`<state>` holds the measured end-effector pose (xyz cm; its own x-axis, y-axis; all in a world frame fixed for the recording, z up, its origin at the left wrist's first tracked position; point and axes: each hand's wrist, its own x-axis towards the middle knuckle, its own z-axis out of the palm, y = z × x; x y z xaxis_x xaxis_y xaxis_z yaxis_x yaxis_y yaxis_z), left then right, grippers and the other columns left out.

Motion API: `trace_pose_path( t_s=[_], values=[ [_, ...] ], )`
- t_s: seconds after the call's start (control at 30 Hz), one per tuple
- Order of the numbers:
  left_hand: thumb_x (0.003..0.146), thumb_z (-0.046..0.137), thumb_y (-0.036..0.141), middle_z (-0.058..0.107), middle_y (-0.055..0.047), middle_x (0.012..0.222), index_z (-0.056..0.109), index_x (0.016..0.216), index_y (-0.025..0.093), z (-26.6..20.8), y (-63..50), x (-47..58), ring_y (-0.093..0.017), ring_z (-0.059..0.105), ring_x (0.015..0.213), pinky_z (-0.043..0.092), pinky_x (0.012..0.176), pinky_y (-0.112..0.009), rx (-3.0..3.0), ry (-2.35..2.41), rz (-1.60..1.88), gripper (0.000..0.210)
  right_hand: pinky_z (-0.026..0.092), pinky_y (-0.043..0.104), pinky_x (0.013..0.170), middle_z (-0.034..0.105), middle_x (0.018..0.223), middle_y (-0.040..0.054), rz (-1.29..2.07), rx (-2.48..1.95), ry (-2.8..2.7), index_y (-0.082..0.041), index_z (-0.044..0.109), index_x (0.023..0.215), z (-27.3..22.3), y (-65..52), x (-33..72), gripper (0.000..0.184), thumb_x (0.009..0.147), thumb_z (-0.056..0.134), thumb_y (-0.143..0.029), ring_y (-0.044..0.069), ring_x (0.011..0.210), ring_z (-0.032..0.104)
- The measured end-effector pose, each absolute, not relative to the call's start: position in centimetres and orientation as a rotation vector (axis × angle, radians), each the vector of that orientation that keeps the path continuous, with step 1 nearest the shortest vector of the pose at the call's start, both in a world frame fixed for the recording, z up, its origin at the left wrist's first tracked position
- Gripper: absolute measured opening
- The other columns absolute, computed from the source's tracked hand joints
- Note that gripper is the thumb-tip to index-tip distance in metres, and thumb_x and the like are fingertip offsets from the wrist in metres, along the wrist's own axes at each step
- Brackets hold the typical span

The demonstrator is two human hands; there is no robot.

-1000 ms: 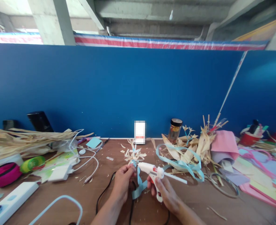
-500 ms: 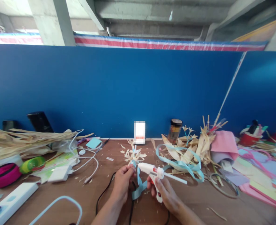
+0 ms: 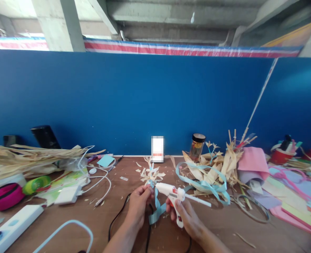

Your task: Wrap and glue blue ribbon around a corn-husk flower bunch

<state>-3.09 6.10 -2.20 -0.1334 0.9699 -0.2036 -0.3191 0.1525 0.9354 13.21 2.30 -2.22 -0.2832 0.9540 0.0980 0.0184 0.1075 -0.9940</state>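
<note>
My left hand [image 3: 140, 199] pinches the lower end of a small flower-like craft [image 3: 152, 174] made of pale dried husk strips, its stem wound with light blue ribbon [image 3: 157, 203]. The ribbon's loose tail hangs down between my hands to the table. My right hand [image 3: 183, 212] grips a white hot glue gun [image 3: 171, 192] by its handle. The gun's nozzle points left, close beside the wrapped stem; whether it touches cannot be made out. A white glue stick [image 3: 199, 200] juts from the gun's back end. A black cord [image 3: 148, 232] runs below my hands.
A jar with a black lid [image 3: 197, 146] stands behind dried husks [image 3: 210, 174] and a looped blue ribbon [image 3: 180, 175]. Coloured paper [image 3: 290, 196] covers the right side. To the left lie more husk strips [image 3: 36, 156], white cables [image 3: 109, 186] and a power strip [image 3: 19, 226]. A blue partition [image 3: 134, 102] rises behind.
Almost nothing differs. Both hands, the glue gun and the husk flower stay in about the same place.
</note>
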Motion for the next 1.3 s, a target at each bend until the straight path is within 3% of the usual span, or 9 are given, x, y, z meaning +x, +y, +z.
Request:
trace_pose_path(
  t_s=[0.67, 1.3],
  values=[
    [0.056, 0.067, 0.032, 0.054, 0.002, 0.050, 0.062, 0.070, 0.012, -2.47, 6.05, -3.05, -0.004, 0.041, 0.041, 0.023, 0.038, -0.014, 0.751, 1.153, 1.347, 0.025, 0.032, 0.022, 0.047, 0.058, 0.075, 0.0051, 1.303, -0.995, -1.506, -0.013, 0.052, 0.092, -2.52, 2.27, 13.32, 0.046, 0.082, 0.033, -0.054, 0.009, 0.053, 0.049],
    [0.062, 0.064, 0.030, 0.052, 0.003, 0.048, 0.060, 0.074, 0.010, -3.05, 6.18, -3.14, -0.002, 0.034, 0.039, 0.020, 0.038, -0.014, 0.791, 1.134, 1.323, 0.024, 0.033, 0.022, 0.048, 0.059, 0.078, 0.0066, 1.278, -0.999, -1.521, -0.013, 0.051, 0.094, -3.04, 2.40, 13.44, 0.044, 0.084, 0.033, -0.051, 0.009, 0.055, 0.049]
  ],
)
